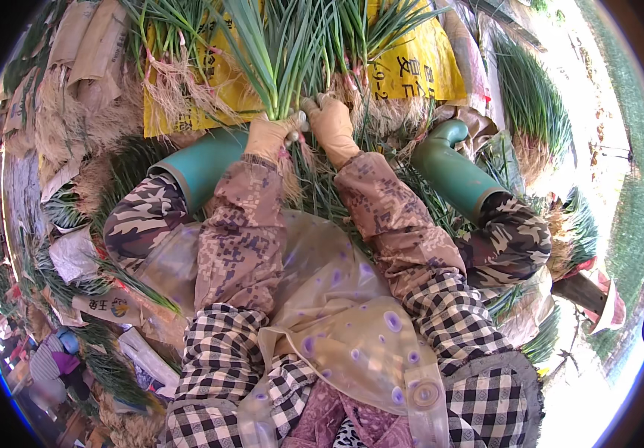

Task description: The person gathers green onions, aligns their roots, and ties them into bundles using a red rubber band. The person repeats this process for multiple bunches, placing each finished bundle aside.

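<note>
My left hand (270, 134), in a tan glove, grips a bunch of green onions (277, 67) low on the stalks. Their long leaves point away from me, and pinkish root ends (288, 168) hang below my fingers. Close beside it, my right hand (333, 126), gloved as well, has its fingers curled near the same stalks; whether it pinches one is hidden. Beyond my hands, more green onions with stringy roots (179, 84) lie on a yellow printed sack (434, 61). Another cluster of onions (355, 67) rests on that sack just past my right hand.
Green boots (456, 173) flank my hands, and a translucent spotted apron (333, 280) covers my lap. Cut leaves (322, 196) litter the ground between my legs. Onion bundles (534, 106) stand at the right; sacks (92, 50) and roots lie at the left. A person (53, 364) is at the lower left.
</note>
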Demonstrator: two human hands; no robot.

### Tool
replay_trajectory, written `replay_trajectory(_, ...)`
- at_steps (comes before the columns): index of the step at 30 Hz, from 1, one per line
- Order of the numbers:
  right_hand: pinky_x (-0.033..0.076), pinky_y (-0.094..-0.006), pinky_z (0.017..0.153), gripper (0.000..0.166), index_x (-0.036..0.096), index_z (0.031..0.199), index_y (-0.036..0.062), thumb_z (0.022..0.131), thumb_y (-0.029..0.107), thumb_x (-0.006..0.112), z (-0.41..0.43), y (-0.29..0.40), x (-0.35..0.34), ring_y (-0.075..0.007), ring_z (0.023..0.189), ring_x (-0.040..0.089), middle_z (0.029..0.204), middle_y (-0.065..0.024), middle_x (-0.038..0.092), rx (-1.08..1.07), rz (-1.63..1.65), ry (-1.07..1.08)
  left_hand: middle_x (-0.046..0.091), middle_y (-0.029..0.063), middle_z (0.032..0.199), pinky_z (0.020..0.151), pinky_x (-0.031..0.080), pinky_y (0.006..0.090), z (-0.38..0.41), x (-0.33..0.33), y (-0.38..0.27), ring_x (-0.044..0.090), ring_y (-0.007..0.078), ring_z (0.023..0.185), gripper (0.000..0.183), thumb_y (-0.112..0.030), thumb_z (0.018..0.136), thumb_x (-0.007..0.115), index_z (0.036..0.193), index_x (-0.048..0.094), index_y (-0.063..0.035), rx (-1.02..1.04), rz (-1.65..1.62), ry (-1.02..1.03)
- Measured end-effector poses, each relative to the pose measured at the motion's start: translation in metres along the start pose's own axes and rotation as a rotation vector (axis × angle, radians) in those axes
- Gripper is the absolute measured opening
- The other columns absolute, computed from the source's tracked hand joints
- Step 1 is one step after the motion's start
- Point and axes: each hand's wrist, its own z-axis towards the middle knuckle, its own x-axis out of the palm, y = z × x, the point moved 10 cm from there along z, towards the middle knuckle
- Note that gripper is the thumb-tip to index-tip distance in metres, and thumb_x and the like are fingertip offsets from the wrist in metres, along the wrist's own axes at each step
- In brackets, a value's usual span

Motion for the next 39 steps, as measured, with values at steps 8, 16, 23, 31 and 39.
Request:
replay_trajectory(8, 0.05, -0.041, 0.076, 0.031, 0.069, 0.092, 0.0101, 0.076, 0.036, 0.063, -0.089, -0.121, 0.033, -0.0354, 0.083, 0.063, 0.087, -0.019, 0.066, 0.217, -0.539, 0.853, 0.067, 0.0038, 0.076, 0.039, 0.038, 0.015, -0.003, -0.095, -0.177, 0.048, 0.0021, 0.051, 0.038, -0.03, 0.07, 0.078, 0.094, 0.064, -0.004, 0.378, 0.233, -0.49)
replay_trajectory(16, 0.046, -0.0401, 0.081, 0.039, 0.062, 0.109, 0.0069, 0.081, 0.034, 0.063, 0.03, -0.048, -0.034, -0.0337, 0.096, 0.06, 0.101, -0.0184, 0.064, 0.133, -0.426, 0.028, 0.069, 0.006, 0.09, 0.036, 0.038, 0.0158, -0.015, -0.119, -0.189, 0.048, 0.0019, 0.047, 0.029, -0.015, 0.082, 0.066, 0.11, 0.062, -0.0061, 0.396, 0.206, -0.714)
replay_trajectory(23, 0.049, -0.0283, 0.061, 0.024, 0.067, 0.1, 0.0071, 0.086, 0.026, 0.062, 0.049, -0.085, 0.009, -0.0145, 0.066, 0.063, 0.08, -0.0089, 0.068, 0.012, 0.022, 0.142, 0.069, 0.008, 0.088, 0.037, 0.04, 0.0177, 0.011, -0.023, -0.062, 0.048, 0.0035, 0.044, 0.013, -0.015, 0.082, 0.066, 0.093, 0.066, -0.0078, 0.06, -0.062, -0.286)
replay_trajectory(31, 0.05, -0.0391, 0.069, 0.022, 0.068, 0.088, 0.0144, 0.08, 0.032, 0.057, -0.005, -0.029, 0.003, -0.0318, 0.071, 0.064, 0.075, -0.0132, 0.066, 0.013, 0.024, 0.151, 0.066, 0.0086, 0.069, 0.037, 0.036, 0.0225, 0.014, 0.0, -0.023, 0.048, 0.0096, 0.042, 0.017, -0.012, 0.079, 0.071, 0.089, 0.065, 0.0005, -0.03, 0.023, -0.349)
replay_trajectory(39, 0.049, -0.0364, 0.068, 0.042, 0.065, 0.108, 0.0138, 0.078, 0.043, 0.066, 0.025, -0.052, -0.062, -0.0244, 0.078, 0.064, 0.084, -0.0134, 0.066, 0.047, -0.345, -0.026, 0.065, 0.0085, 0.079, 0.034, 0.038, 0.0165, -0.035, -0.119, -0.209, 0.054, 0.006, 0.052, 0.023, -0.013, 0.081, 0.067, 0.098, 0.061, 0.0009, 0.376, 0.195, -0.834)
